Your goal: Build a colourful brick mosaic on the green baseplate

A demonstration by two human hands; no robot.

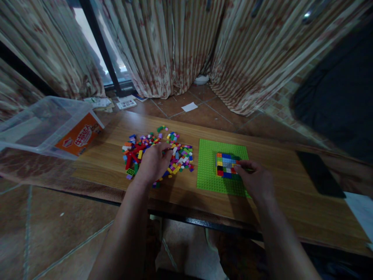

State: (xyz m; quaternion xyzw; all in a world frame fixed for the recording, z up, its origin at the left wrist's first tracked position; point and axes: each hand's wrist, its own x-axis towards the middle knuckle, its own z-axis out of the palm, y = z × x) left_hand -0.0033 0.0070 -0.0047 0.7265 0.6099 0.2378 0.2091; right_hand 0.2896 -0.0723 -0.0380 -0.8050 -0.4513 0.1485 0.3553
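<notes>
On the left of the table lies a loose pile of small toy building bricks in many colours. My left hand is over this pile, thumb and forefinger drawn together among the bricks; whatever is between the tips is too small to make out. A green studded baseplate lies to the right of the pile. On it stands a low, roughly square brick build with a multicoloured border and pale blue and grey bricks inside. My right hand pinches a red-looking brick at the build's right edge, its fingers partly covering that side.
A clear plastic box with an orange label stands at the table's left end. A dark flat phone-like slab and white paper lie at the right. Behind the wooden table are striped curtains and a tiled floor.
</notes>
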